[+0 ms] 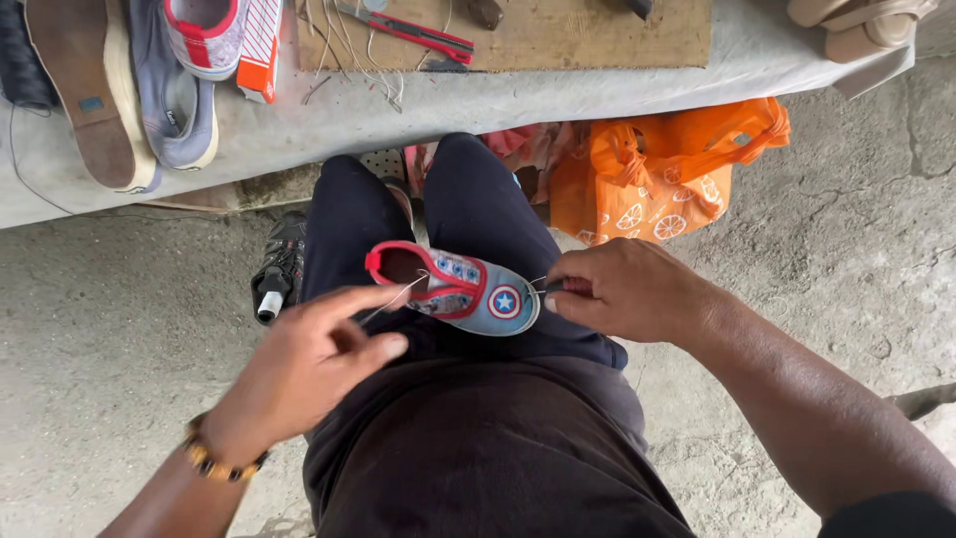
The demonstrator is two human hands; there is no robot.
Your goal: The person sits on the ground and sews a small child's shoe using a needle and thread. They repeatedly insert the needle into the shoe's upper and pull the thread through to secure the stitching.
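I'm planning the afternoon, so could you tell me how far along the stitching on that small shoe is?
Done: I cannot tell how much of the seam is sewn. In hand: the shoe rests on the lap; the left hand draws a thread from its side, while the right hand steadies the toe, pinching a thin tool. Left: other shoes lie on the bench.

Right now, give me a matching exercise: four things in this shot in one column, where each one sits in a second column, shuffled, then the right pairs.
Things:
1. small shoe
2. orange bag
3. red-handled cutter
4. beaded bracelet

Places:
A. on the wooden board on the bench
B. on the left wrist
C. on the person's lap, between the two hands
D. on the ground under the bench edge, right of the legs

Pairs: 1-C, 2-D, 3-A, 4-B
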